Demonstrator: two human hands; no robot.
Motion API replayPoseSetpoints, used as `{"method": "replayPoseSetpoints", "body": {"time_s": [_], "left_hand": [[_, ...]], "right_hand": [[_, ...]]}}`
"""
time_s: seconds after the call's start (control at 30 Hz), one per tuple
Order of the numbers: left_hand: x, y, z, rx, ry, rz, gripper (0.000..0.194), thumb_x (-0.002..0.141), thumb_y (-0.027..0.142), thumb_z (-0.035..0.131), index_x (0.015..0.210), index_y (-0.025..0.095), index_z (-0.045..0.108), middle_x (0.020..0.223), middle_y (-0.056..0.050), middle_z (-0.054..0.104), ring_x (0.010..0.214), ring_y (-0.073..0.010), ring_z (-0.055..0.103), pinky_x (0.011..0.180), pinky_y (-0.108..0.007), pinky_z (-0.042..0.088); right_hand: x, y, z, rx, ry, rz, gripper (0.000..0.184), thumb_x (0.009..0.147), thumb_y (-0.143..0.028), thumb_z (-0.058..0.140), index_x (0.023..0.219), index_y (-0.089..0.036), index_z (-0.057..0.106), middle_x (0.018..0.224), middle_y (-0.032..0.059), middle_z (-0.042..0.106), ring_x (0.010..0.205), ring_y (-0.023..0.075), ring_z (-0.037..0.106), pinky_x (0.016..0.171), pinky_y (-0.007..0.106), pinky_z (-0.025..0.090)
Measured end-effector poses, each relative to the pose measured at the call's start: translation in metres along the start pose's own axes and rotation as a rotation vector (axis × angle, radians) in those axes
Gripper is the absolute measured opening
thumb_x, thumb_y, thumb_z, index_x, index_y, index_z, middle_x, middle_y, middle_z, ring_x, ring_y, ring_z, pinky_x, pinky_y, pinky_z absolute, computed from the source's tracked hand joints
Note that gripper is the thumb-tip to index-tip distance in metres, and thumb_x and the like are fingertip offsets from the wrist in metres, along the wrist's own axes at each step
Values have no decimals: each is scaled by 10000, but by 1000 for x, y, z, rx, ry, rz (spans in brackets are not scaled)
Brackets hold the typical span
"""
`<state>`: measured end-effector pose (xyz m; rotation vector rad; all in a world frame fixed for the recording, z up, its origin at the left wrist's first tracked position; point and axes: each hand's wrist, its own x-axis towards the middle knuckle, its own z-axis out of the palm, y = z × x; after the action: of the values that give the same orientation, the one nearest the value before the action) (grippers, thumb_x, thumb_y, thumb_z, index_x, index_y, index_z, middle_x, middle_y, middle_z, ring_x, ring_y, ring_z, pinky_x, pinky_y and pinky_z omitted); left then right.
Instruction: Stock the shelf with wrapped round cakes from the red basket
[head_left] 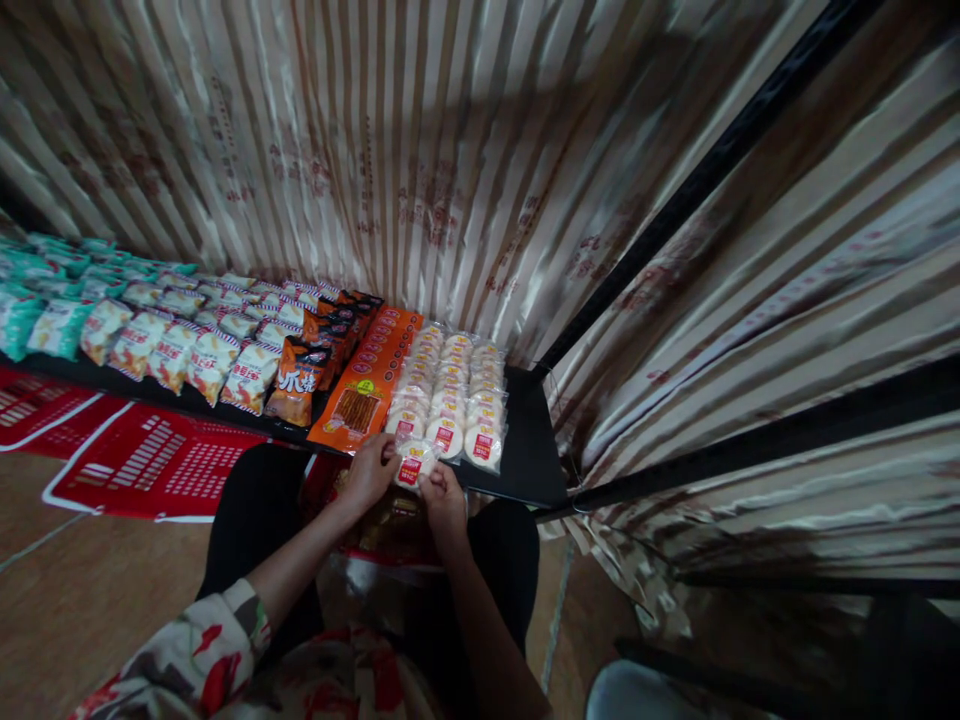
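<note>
Between my two hands is a round white rice cracker in a clear wrapper (415,463) with a red and yellow label. My left hand (373,470) pinches its left edge, and my right hand (444,497) grips its right edge. Just beyond it, three rows of similar wrapped crackers (450,395) lie overlapping on a black shelf (532,435). Left of those rows lies a flat orange snack packet (367,380) with a picture of brown sticks on it.
Orange-and-black snack bags (296,380), white snack bags (214,360) and teal bags (56,325) line the shelf leftward. Red plastic baskets (161,460) stand below it. A striped curtain (420,160) hangs behind, and a dark diagonal bar (675,210) rises at the right.
</note>
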<state>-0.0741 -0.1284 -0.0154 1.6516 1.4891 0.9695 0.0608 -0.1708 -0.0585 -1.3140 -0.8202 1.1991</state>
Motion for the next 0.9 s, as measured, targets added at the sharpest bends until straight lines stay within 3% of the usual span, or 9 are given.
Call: {"method": "replayPoseSetpoints", "body": {"time_s": [0.43, 0.6, 0.9], "left_hand": [[-8, -5, 15, 265, 80, 112, 333, 764, 200, 549, 1091, 142, 534, 1029, -99, 583, 1008, -230, 546, 862, -391, 471], [-11, -9, 19, 286, 74, 111, 403, 773, 212, 545, 1161, 118, 495, 1043, -121, 582, 1016, -241, 547, 853, -400, 481], [-18, -5, 29, 306, 101, 193, 518, 776, 204, 539, 1280, 174, 420, 1119, -103, 561, 1059, -255, 519, 922, -443, 435]], "right_hand": [[2, -9, -5, -322, 90, -93, 238, 700, -323, 560, 912, -216, 568, 780, -2, 696, 675, 153, 654, 652, 271, 534], [1, -9, -2, -308, 71, -97, 217, 707, -307, 551, 902, -213, 571, 776, 0, 701, 674, 152, 655, 647, 268, 532], [1, -10, -8, -296, 56, -91, 202, 721, -306, 547, 906, -230, 573, 792, -7, 698, 695, 151, 656, 663, 269, 529]]}}
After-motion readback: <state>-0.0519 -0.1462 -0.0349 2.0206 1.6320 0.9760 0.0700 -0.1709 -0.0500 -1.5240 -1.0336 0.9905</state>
